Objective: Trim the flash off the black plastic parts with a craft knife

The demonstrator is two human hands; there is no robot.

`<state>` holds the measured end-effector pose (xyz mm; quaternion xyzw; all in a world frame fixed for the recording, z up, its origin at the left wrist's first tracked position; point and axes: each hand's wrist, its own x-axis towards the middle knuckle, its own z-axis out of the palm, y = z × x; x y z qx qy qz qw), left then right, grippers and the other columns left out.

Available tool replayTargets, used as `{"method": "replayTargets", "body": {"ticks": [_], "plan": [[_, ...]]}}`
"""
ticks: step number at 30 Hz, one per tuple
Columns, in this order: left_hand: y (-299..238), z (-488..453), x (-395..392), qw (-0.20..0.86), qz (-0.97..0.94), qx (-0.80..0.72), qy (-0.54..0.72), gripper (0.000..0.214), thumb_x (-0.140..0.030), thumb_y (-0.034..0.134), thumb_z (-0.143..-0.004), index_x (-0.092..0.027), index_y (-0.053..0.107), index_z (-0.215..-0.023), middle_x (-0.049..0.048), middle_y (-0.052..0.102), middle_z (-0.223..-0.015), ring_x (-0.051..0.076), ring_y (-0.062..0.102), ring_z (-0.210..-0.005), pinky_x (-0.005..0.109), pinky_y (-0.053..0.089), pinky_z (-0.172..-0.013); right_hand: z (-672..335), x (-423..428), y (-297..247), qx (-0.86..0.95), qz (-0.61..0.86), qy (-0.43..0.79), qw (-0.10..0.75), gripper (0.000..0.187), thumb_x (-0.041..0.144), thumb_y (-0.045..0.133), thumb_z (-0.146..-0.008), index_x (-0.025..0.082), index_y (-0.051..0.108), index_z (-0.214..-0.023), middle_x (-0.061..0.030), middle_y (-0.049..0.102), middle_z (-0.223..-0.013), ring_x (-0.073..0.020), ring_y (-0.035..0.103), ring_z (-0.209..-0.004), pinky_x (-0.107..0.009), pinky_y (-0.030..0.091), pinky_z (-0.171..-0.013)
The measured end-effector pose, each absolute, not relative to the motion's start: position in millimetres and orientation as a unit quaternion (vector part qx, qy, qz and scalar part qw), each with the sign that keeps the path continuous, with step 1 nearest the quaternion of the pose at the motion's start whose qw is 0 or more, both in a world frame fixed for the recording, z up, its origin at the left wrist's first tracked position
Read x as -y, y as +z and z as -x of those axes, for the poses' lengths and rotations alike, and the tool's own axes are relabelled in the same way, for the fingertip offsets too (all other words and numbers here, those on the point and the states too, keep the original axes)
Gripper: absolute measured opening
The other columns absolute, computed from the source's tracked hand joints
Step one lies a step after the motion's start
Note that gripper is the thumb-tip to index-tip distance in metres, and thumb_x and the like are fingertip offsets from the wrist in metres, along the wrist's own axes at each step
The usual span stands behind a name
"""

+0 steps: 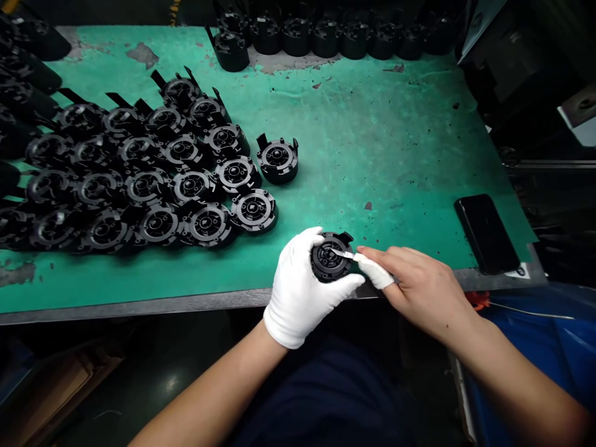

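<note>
My left hand (300, 292), in a white glove, grips a round black plastic part (330, 256) at the near edge of the green mat (372, 143). My right hand (414, 282) is bare, with white tape round the forefinger. It pinches a small pale blade (345, 254) whose tip rests on the part's face. To the left lie several more of the same black round parts (153, 180) in rows, one (278, 159) standing slightly apart from them.
A row of taller black parts (326, 34) lines the far edge, and more sit at the far left (23, 81). A black phone (487, 233) lies at the mat's right near corner. A blue bin (535, 347) stands below right.
</note>
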<state>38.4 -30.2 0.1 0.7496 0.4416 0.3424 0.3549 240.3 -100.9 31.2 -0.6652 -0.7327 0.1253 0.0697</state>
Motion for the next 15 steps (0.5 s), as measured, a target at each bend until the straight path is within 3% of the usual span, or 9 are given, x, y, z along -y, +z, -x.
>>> {"method": "replayTargets", "body": {"ticks": [5,15], "plan": [[-2,-38,32,0.376,-0.736,-0.46,0.325,0.067,-0.043,0.087,-0.069,-0.02,0.052,-0.122,0.0125,0.062,-0.131,0.029,0.062,-0.123,0.046,0.049,-0.111,-240,101,31,0.739,0.663,0.101,0.066,0.037,0.029,0.049,-0.103,0.026,0.064,-0.136,-0.0017,0.068,-0.088,-0.0214,0.064,-0.085,-0.034,0.043,-0.075],[-10,-41,35,0.331,-0.746,-0.456,0.355,0.062,-0.043,0.083,-0.075,-0.021,0.05,-0.122,0.0117,0.062,-0.127,0.028,0.062,-0.122,0.046,0.049,-0.111,-234,96,26,0.728,0.681,0.058,0.054,0.039,0.022,0.052,-0.097,0.029,0.067,-0.133,-0.0009,0.067,-0.084,-0.0205,0.065,-0.081,-0.033,0.039,-0.065]]}}
